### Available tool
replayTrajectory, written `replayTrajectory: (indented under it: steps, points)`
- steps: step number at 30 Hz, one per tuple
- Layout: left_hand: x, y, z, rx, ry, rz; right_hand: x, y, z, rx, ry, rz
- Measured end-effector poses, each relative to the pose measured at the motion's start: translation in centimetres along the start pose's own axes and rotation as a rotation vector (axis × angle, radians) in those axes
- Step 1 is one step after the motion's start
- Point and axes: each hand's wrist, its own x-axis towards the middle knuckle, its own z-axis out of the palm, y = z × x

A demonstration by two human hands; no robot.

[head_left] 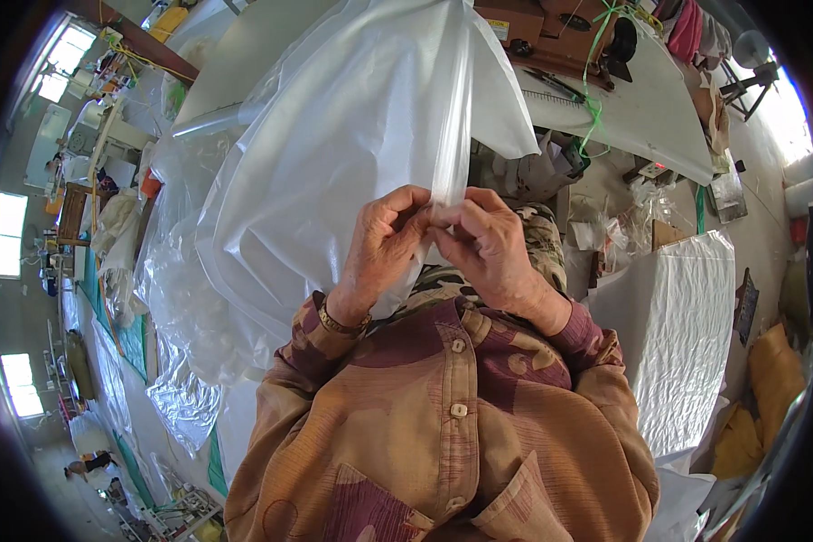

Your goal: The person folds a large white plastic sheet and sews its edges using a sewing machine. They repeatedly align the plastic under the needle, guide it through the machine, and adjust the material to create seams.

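A large, shiny white plastic sheet (334, 135) drapes from the worktable down to my lap. Along its right side runs a folded, glossy edge strip (452, 135). My left hand (370, 248) pinches the lower part of this strip between thumb and fingers. Touching it from the right, my right hand (497, 248) pinches the same part, its fingertips meeting those of the left. The exact edge between the fingertips is hidden. Beyond the hands, at the upper right, a brown sewing machine (551, 32) stands on the table, close to the sheet's far end.
The grey worktable (650, 135) has ruler marks, with a green string (594, 108) hanging over it. Crumpled clear film (190, 289) lies at left. A silvery quilted sheet (686, 334) hangs at right, near yellow cloth (772, 379). Another clear plastic heap (637, 212) lies under the table.
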Motion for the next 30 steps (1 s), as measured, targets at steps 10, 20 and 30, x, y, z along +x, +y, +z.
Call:
replayTrajectory:
  steps: [10,20,30]
  points:
    - [-0.1,0.1,-0.2,-0.147,0.052,-0.144,-1.2,0.9,1.6,0.047,-0.162,-0.122]
    - [0.9,-0.9,-0.5,-0.223,0.186,-0.095,-3.0,4.8,0.4,0.391,-0.225,-0.004]
    - [1.0,-0.4,-0.8,0.098,0.147,0.008,0.4,11.8,-1.3,-0.42,0.568,0.064]
